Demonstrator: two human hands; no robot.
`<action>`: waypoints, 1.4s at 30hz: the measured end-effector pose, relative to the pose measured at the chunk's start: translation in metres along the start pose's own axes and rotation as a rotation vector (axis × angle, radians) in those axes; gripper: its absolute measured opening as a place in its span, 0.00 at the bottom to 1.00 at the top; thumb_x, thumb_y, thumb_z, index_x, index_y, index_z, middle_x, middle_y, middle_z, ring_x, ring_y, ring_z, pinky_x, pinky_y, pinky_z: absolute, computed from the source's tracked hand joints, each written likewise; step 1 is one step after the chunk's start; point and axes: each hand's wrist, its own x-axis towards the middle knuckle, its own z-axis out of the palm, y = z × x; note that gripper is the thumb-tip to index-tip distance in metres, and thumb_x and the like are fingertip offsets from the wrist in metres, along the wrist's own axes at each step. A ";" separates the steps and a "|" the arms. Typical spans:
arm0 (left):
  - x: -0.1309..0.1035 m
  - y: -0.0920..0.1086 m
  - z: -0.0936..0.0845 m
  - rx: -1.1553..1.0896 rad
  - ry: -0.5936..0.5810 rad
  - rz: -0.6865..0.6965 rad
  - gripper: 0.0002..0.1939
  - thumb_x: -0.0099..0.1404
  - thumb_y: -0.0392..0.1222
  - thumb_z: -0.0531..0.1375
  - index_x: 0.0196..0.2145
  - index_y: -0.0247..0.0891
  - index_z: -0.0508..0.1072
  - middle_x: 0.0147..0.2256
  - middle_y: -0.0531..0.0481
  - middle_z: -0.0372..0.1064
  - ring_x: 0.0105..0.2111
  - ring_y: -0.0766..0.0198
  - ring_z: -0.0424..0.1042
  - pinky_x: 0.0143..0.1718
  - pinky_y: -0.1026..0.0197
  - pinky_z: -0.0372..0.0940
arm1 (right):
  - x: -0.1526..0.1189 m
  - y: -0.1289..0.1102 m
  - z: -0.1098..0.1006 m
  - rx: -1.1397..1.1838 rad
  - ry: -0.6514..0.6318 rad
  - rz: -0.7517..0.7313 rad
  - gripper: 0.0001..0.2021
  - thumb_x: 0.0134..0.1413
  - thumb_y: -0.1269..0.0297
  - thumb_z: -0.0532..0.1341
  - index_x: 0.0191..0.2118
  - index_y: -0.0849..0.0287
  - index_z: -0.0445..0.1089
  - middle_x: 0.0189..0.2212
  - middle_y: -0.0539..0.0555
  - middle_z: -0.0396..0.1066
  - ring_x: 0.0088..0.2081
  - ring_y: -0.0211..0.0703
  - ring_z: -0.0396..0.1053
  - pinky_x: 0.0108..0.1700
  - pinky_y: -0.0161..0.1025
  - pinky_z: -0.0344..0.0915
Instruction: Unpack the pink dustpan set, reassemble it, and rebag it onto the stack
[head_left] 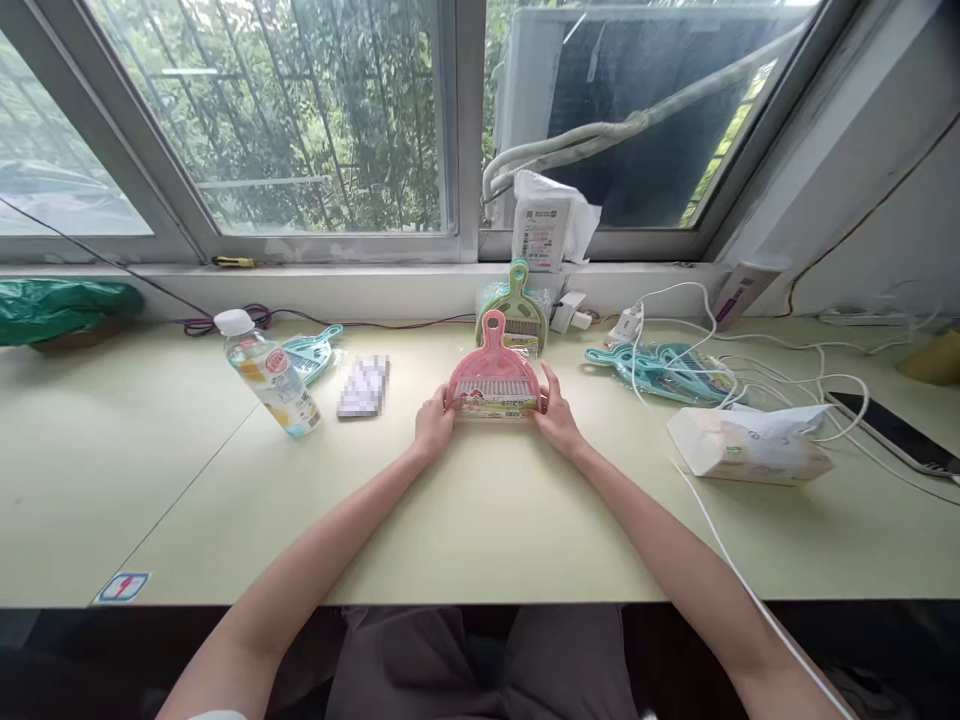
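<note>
Upright on the table stands a pink dustpan and brush set [495,372] with a printed label along its bottom. My left hand [435,422] grips its left edge, fingers partly hidden behind it. On the opposite edge, my right hand [557,415] holds the set, its index finger raised. Just behind, green dustpan sets [517,300] in clear wrap lean near the window ledge. Wrapped blue sets lie at the left [311,352] and at the right [664,370].
A bottle [271,375] and a pixelated item [364,387] are at the left. At the right are a tissue pack [750,445], white cables and a phone [896,430]. A white package [547,225] stands by the window. Green plastic [64,308] lies far left.
</note>
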 end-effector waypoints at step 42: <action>0.163 -0.001 0.090 0.291 0.240 0.232 0.43 0.64 0.44 0.56 0.67 0.31 0.34 0.64 0.31 0.48 0.65 0.47 0.50 0.59 0.46 0.55 | 0.135 0.066 -0.014 -0.929 0.356 0.016 0.36 0.63 0.56 0.49 0.69 0.64 0.31 0.64 0.69 0.49 0.62 0.57 0.54 0.54 0.51 0.59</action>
